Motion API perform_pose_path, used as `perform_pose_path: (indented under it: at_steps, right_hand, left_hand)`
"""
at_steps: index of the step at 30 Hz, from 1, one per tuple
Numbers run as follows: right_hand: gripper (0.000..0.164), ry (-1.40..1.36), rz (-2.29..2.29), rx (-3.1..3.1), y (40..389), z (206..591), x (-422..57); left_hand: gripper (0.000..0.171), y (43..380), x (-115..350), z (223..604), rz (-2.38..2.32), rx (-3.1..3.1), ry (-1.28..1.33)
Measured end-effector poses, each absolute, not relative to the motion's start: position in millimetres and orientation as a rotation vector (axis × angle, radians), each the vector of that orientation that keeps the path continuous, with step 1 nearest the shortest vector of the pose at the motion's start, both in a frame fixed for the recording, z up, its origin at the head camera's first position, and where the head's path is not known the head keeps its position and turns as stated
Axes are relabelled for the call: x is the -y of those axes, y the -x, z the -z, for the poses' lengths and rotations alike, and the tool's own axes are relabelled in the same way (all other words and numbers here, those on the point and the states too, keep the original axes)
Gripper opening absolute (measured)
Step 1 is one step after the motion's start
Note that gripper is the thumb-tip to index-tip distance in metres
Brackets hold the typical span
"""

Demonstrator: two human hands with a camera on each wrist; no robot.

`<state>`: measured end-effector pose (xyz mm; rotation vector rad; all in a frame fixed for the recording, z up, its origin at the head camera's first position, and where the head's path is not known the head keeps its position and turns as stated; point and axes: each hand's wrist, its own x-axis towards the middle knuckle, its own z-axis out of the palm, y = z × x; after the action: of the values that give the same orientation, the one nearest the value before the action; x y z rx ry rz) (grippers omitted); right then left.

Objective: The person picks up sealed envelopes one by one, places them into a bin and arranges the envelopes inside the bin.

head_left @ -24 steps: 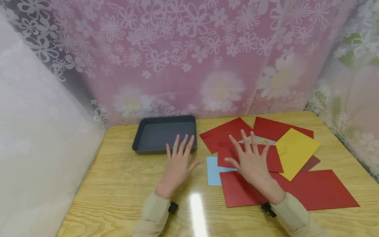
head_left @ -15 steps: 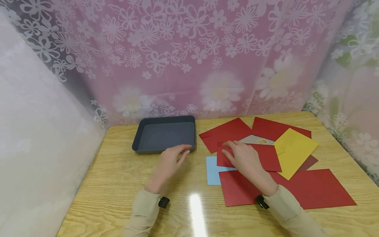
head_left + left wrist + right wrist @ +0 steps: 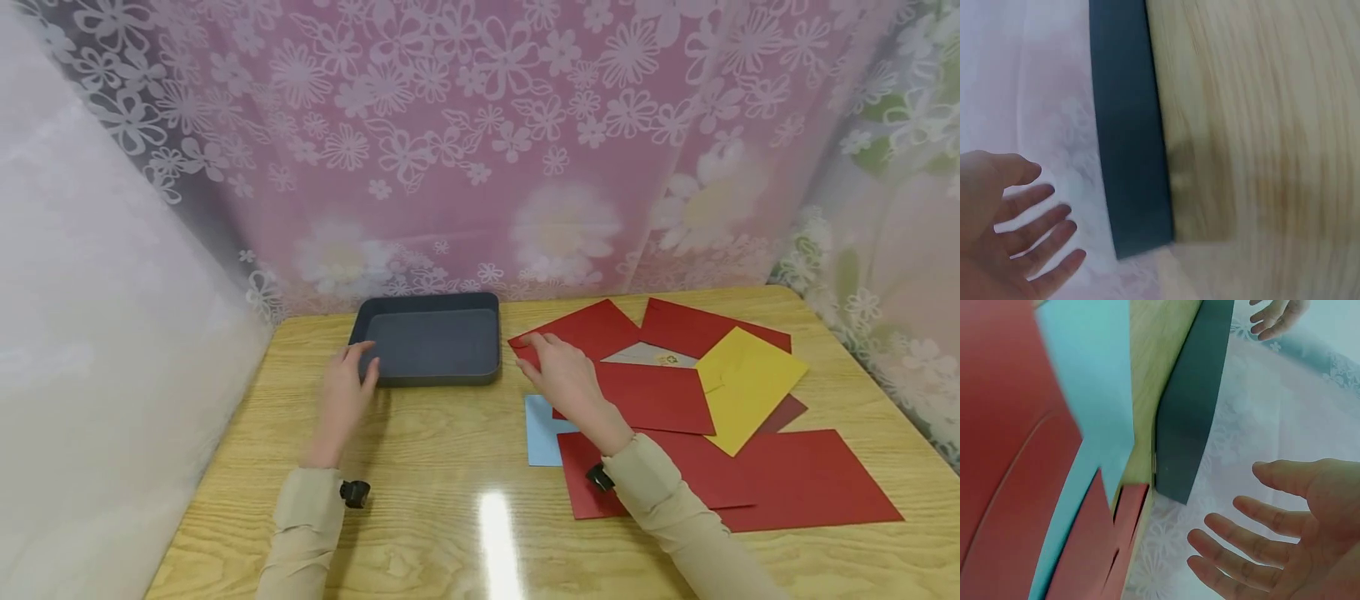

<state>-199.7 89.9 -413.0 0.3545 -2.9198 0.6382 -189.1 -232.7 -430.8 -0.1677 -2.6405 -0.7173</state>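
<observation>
- Charcoal tray (image 3: 438,346), in the head view, stands at the back of the wood-grain table (image 3: 427,500), rear edge near the floral curtain (image 3: 450,208); a strip of wood separates its right edge from the upper-left red envelope (image 3: 600,325).
- Wood also shows from its front edge down between the two sleeves.
- Left hand (image 3: 341,400) is at the tray's front-left corner, thumb and fingers parted, gripping nothing; contact with the rim cannot be told.
- Right hand (image 3: 564,382) is over the upper-left red envelope, fingers parted and loosely bent, holding nothing.
- Light-blue envelope (image 3: 542,433) lies partly beneath the middle red envelope (image 3: 660,400), which meets the yellow envelope (image 3: 750,387) at its right end.
- Half a second ago the left hand was by the tray's front-right corner and the right hand over the middle red envelope; both have moved left, while the tray has stayed.
- Left wrist view: the tray's wall runs between wood and curtain; fingers spread.
- Right wrist view: fingers spread, grasping nothing; envelopes fill the left side, tray wall beyond.
</observation>
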Motion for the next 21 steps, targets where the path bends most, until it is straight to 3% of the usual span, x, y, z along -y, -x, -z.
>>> perform_pose_path:
  at_steps: [8,21]
  right_hand:
    - [0.056,-0.374,-0.604,2.971,213.6,422.1,-60.4]
    - [0.062,-0.458,-0.518,2.976,215.0,438.2,-50.8]
  left_hand:
    - [0.055,199.6,261.5,440.0,0.694,2.857,-0.061]
    - [0.065,202.8,267.7,448.6,0.691,3.009,-0.061]
